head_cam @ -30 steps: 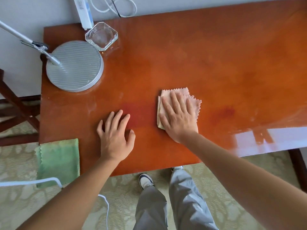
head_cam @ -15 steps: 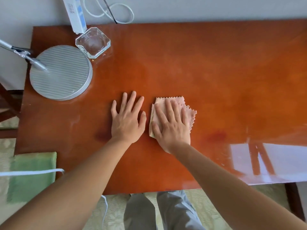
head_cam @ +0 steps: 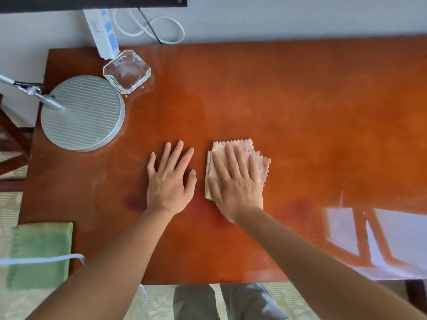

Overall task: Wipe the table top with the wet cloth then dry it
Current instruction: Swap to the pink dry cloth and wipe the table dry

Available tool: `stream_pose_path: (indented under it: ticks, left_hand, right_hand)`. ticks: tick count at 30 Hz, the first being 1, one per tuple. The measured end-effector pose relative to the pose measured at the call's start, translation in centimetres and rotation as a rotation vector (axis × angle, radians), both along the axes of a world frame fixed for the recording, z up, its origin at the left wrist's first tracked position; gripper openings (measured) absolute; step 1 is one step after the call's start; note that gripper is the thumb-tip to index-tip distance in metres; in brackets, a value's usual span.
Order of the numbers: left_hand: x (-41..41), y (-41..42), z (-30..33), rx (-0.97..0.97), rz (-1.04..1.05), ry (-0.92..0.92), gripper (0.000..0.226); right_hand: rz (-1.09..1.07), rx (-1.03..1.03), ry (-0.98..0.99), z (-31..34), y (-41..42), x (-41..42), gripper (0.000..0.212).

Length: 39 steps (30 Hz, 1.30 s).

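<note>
A folded pink cloth (head_cam: 260, 159) with zigzag edges lies near the middle of the glossy reddish-brown table top (head_cam: 300, 107). My right hand (head_cam: 235, 183) presses flat on the cloth with straight fingers. My left hand (head_cam: 169, 179) rests flat on the bare wood just left of the cloth, fingers spread, holding nothing. A green cloth (head_cam: 39, 252) hangs over the table's front left corner.
A round ribbed silver lamp base (head_cam: 85, 114) stands at the back left, its arm (head_cam: 27, 90) reaching left. A clear glass ashtray (head_cam: 127, 71) sits behind it. A white power strip (head_cam: 101, 31) and cables (head_cam: 159, 31) lie along the wall. A white cable (head_cam: 46, 258) crosses the green cloth.
My left hand slid up and to the right from near the front edge until it lay beside the cloth, then a small gap opened between my two hands. The cloth stayed under my right hand.
</note>
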<state>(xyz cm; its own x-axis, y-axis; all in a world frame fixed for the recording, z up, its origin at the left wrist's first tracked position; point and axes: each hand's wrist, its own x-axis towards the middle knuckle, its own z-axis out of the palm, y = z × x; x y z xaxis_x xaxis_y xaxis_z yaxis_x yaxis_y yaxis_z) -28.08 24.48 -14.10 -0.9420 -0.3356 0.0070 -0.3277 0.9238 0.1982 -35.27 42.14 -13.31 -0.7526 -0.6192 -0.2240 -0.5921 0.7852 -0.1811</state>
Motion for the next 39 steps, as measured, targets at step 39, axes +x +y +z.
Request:
stream_pose_path:
  ticks: [39]
  left_hand:
    - [0.0, -0.3, -0.5, 0.003, 0.000, 0.030, 0.055]
  right_hand:
    - [-0.002, 0.022, 0.016, 0.6, -5.9, -16.5, 0.064]
